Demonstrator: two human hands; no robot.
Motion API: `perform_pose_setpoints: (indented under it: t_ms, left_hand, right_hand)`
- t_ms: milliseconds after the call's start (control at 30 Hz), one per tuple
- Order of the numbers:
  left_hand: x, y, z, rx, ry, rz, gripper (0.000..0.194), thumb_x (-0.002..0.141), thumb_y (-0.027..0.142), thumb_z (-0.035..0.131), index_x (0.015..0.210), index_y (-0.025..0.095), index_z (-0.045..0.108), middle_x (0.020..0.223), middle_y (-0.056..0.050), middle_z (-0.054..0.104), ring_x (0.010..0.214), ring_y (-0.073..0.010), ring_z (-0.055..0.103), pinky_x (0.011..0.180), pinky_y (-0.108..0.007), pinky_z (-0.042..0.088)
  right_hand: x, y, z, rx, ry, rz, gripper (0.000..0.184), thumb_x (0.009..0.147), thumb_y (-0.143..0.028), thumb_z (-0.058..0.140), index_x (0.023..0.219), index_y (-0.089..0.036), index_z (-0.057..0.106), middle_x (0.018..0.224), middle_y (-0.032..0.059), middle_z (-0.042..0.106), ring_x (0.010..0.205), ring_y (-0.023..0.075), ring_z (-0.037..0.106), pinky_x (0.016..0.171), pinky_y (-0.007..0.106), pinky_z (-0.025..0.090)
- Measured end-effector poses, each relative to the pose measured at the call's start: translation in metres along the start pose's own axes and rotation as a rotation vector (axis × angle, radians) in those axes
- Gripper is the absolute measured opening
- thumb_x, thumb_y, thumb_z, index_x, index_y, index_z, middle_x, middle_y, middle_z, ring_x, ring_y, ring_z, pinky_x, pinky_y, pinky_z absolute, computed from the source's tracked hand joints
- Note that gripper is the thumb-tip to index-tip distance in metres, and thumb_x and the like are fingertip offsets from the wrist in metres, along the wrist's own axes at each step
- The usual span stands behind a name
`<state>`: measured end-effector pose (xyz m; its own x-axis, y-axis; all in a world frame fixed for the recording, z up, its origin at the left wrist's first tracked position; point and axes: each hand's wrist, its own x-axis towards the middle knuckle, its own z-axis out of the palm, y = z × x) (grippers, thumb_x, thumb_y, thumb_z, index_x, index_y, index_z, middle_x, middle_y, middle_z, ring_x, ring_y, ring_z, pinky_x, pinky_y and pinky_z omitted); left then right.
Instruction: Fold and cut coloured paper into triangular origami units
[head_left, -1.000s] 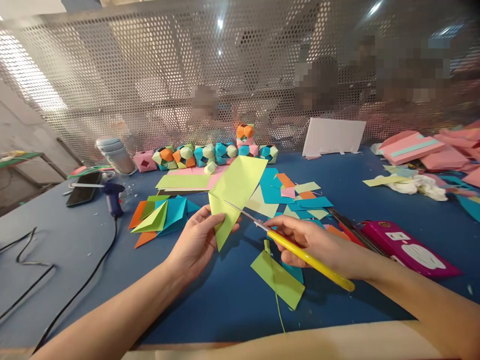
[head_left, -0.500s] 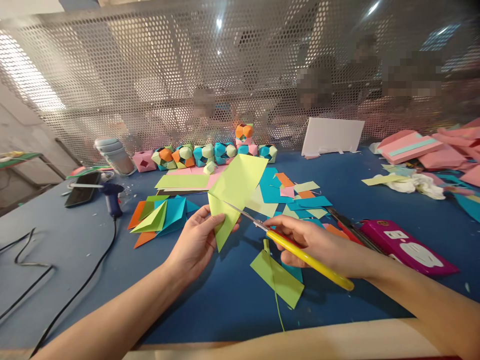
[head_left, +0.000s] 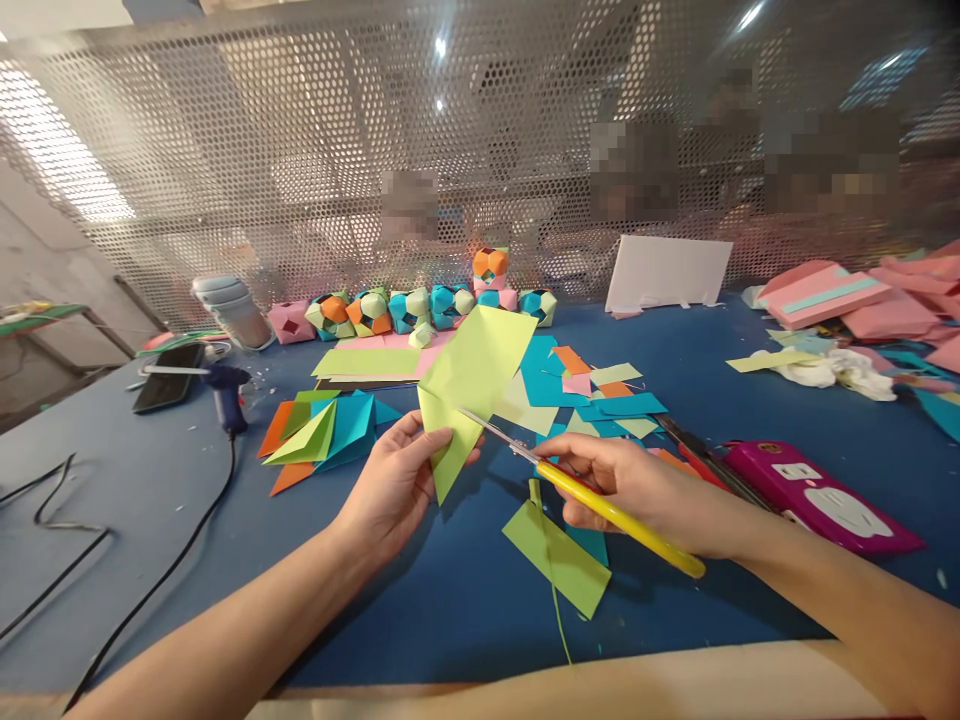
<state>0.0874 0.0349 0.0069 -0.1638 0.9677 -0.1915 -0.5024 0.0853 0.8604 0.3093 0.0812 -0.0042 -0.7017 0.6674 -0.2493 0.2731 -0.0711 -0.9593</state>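
Between thumb and fingers, my left hand [head_left: 401, 475] pinches a sheet of light green paper [head_left: 484, 365] by its lower part, above the table. The sheet is creased, with a pointed flap hanging at the bottom. My right hand [head_left: 622, 480] grips yellow-handled scissors [head_left: 622, 520], whose metal blades lie against the middle of the sheet from the right. Part of my right fingers is hidden behind the handle. Under the scissors, a green paper rectangle [head_left: 559, 560] and a thin green strip lie on the blue table [head_left: 300, 610].
Folded paper balls [head_left: 371, 313] line the back before a perforated metal screen [head_left: 315, 150]. Left are a glue gun [head_left: 226, 385], its cable and a bottle [head_left: 232, 312]. Coloured scraps [head_left: 622, 405], a purple pouch [head_left: 821, 495] and pink paper [head_left: 825, 295] lie right. People are behind the screen.
The scissor blades have shifted slightly to the right along the sheet, and their tips reach less far into it. My left hand keeps the same hold on the paper.
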Motion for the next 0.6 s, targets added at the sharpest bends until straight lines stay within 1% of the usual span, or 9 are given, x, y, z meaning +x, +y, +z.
perform_pose_setpoints:
  t_ms: [133, 267, 333, 467, 600]
  left_hand:
    - [0.0, 0.0, 0.0001, -0.003, -0.001, 0.001, 0.014, 0.082, 0.001, 0.056, 0.091, 0.01, 0.062, 0.095, -0.01, 0.072, 0.075, -0.0168, 0.072, 0.066, -0.023, 0.061]
    - [0.0001, -0.0004, -0.001, 0.004, -0.017, -0.003, 0.014, 0.083, 0.001, 0.056, 0.092, 0.01, 0.062, 0.094, -0.011, 0.073, 0.077, -0.0177, 0.073, 0.068, -0.023, 0.061]
    - [0.0, -0.0007, -0.0017, 0.015, -0.037, -0.009, 0.014, 0.083, 0.002, 0.056, 0.093, 0.009, 0.063, 0.094, -0.011, 0.073, 0.078, -0.018, 0.073, 0.068, -0.023, 0.061]
    - [-0.002, -0.0017, -0.0022, 0.031, -0.08, -0.037, 0.014, 0.084, 0.004, 0.056, 0.095, 0.01, 0.062, 0.092, -0.012, 0.073, 0.077, -0.0181, 0.073, 0.067, -0.023, 0.061]
    - [-0.0046, -0.0031, -0.0013, 0.042, -0.111, -0.036, 0.014, 0.084, 0.004, 0.057, 0.095, 0.01, 0.062, 0.093, -0.011, 0.073, 0.077, -0.0185, 0.073, 0.068, -0.024, 0.061]
  right_hand:
    - [0.002, 0.0062, -0.0013, 0.043, -0.003, 0.007, 0.052, 0.072, -0.048, 0.076, 0.113, -0.023, 0.058, 0.085, 0.0003, 0.064, 0.076, 0.0135, 0.063, 0.068, 0.026, 0.051]
    - [0.0027, 0.0075, -0.002, -0.005, -0.007, -0.012, 0.052, 0.073, -0.043, 0.077, 0.116, -0.024, 0.057, 0.091, 0.0007, 0.064, 0.086, 0.0141, 0.062, 0.073, 0.024, 0.05]
    - [0.0029, 0.0064, -0.0014, -0.039, -0.007, -0.029, 0.053, 0.074, -0.043, 0.076, 0.119, -0.024, 0.055, 0.093, 0.0008, 0.063, 0.087, 0.0139, 0.06, 0.073, 0.024, 0.049]
    - [0.0034, 0.0045, 0.0002, -0.099, -0.01, -0.04, 0.055, 0.076, -0.043, 0.074, 0.122, -0.024, 0.053, 0.089, -0.0002, 0.06, 0.08, 0.0129, 0.056, 0.069, 0.024, 0.046]
    - [0.0036, 0.0051, 0.0003, -0.147, -0.012, -0.028, 0.057, 0.079, -0.046, 0.07, 0.128, -0.025, 0.049, 0.083, -0.0012, 0.058, 0.074, 0.0121, 0.054, 0.064, 0.024, 0.045]
